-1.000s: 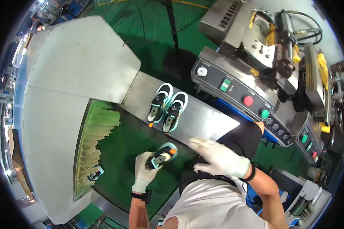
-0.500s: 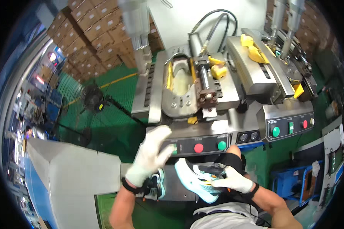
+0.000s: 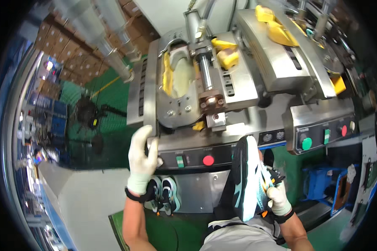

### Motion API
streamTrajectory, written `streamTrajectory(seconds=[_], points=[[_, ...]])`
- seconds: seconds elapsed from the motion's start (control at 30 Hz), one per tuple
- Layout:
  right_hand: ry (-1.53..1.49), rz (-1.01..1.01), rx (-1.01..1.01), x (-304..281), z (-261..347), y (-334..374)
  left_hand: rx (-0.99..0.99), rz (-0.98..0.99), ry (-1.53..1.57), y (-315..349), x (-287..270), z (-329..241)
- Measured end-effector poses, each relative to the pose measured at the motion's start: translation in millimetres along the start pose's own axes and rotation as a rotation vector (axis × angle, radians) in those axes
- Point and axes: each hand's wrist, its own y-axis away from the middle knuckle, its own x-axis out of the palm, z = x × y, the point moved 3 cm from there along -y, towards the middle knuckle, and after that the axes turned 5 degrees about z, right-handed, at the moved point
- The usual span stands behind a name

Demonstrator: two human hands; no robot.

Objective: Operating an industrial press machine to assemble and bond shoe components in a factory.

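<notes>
My right hand, in a white glove, grips a sneaker by its upper. The sneaker is tilted on its side, its thick white midsole and black outsole turned to the left, and it covers the right end of the control panel. My left hand, also gloved, is open at the panel's left end. Its thumb is close to a pale knob; contact cannot be made out. Below that hand, a pair of black, white and light-blue sneakers stands on a metal shelf.
Beyond the panel is a steel press with a shoe-shaped cavity, yellow pads and a cylinder. A second press with its own control box stands at right. A fan and stacked cartons are at left.
The held sneaker has turned from lying slanted to standing lengthwise, its sole now facing left. My left hand has moved left to the panel's end. The whole view has shifted too.
</notes>
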Motion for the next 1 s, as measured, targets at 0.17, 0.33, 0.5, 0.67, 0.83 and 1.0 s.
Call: streamTrajectory(seconds=[0.17,0.33,0.5,0.67,0.83,1.0], points=[[0.194,0.093,-0.079,66.1,11.7,-46.8,-0.471,-0.048,0.063,223.7,-14.4,55.0],[0.321,0.196,-0.177,180.2,31.9,-128.5,-0.612,0.109,-0.057,369.8,31.4,86.1],[1.132,0.282,-0.11,253.8,64.8,-301.1,-0.709,-0.021,0.11,410.1,68.4,105.1],[1.447,0.151,-0.05,262.4,67.5,-452.3,-0.687,-0.058,0.348,401.9,67.2,106.8],[2.136,-0.097,-0.217,279.1,9.0,-534.4,-0.764,-0.045,0.407,395.4,57.3,110.1],[2.055,-0.137,-0.28,276.0,-25.4,-534.8,-0.777,-0.047,0.406,400.4,43.4,107.1]])
